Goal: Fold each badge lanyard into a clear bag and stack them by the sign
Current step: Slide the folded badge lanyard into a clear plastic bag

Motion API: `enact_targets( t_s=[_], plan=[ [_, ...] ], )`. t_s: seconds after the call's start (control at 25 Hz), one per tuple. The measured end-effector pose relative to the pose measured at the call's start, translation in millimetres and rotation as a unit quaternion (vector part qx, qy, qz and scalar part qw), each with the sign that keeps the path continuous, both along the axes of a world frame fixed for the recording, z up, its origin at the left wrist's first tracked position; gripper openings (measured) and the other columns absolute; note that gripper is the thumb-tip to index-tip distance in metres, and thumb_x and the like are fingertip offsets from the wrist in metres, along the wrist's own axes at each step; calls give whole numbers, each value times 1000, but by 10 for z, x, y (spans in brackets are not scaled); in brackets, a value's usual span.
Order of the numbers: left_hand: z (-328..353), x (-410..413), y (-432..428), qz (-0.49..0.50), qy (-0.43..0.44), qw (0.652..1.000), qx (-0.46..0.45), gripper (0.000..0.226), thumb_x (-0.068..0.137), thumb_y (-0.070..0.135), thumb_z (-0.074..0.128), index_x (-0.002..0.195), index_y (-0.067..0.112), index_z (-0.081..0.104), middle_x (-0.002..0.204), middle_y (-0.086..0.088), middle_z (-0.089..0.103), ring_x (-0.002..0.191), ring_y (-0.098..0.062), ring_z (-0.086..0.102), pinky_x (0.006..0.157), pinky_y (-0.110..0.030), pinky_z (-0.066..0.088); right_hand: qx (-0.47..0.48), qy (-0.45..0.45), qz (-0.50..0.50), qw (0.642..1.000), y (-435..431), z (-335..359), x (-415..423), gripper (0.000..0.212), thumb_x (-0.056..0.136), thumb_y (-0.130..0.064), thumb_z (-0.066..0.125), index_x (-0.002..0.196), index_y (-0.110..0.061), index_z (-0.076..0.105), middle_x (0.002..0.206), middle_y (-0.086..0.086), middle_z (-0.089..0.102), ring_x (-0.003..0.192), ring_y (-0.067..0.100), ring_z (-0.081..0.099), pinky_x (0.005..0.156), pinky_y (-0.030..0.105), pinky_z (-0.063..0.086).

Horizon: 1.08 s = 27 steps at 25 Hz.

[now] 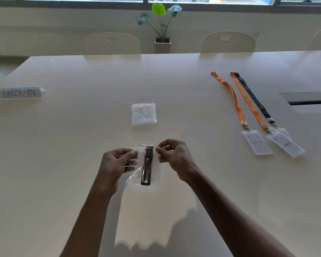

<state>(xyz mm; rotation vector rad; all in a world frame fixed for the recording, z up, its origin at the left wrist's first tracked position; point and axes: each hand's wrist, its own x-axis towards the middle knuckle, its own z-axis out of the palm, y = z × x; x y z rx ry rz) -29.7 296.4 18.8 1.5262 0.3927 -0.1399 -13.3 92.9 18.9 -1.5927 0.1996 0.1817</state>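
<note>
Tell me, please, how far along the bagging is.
Done: nothing lies by the CHECK-IN sign. In hand: left hand and right hand pinch a clear bag holding a folded black lanyard. Left: two orange lanyards and an unfolded black lanyard; spare bags ready.

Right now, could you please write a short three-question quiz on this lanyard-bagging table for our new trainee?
1. True or false: a filled bag already lies beside the CHECK-IN sign.
2. Which colour is the folded lanyard inside the clear bag that the left hand and right hand pinch? A orange, B black, C green.
3. How many unbagged lanyards lie stretched out on the right side of the table?
Key: 1 false; 2 B; 3 three, two orange and one black.
</note>
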Motion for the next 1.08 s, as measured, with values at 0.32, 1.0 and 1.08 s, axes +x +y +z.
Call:
enact_targets(
  t_s=[0.32, 1.0, 1.08],
  plan=[
    [-70, 85, 572, 47, -61, 960, 269, 9, 86, 26, 85, 85, 18, 81, 71, -1, 77, 63, -13, 69, 66, -26, 52, -167, -18, 10, 986, 704, -208, 298, 13, 90, -17, 81, 82, -8, 76, 73, 9, 74, 62, 20, 69, 62, 34, 59],
    [-238, 52, 795, -106, -224, 843, 477, 40, 91, 20, 76, 131, 22, 70, 137, 9, 65, 126, -17, 56, 107, -37, 47, -196, -15, 15, 980, 1284, -224, 567, 18, 92, -21, 79, 99, -6, 70, 81, 15, 76, 54, 15, 72, 51, 28, 59],
    [-260, 113, 853, -110, -225, 839, 483, 41, 91, 18, 76, 132, 20, 70, 138, 7, 65, 128, -19, 56, 109, -41, 48, -207, -23, 8, 978, 1218, -204, 615, 25, 92, -26, 80, 102, -6, 70, 84, 13, 76, 59, 16, 73, 54, 32, 62]
  ],
)
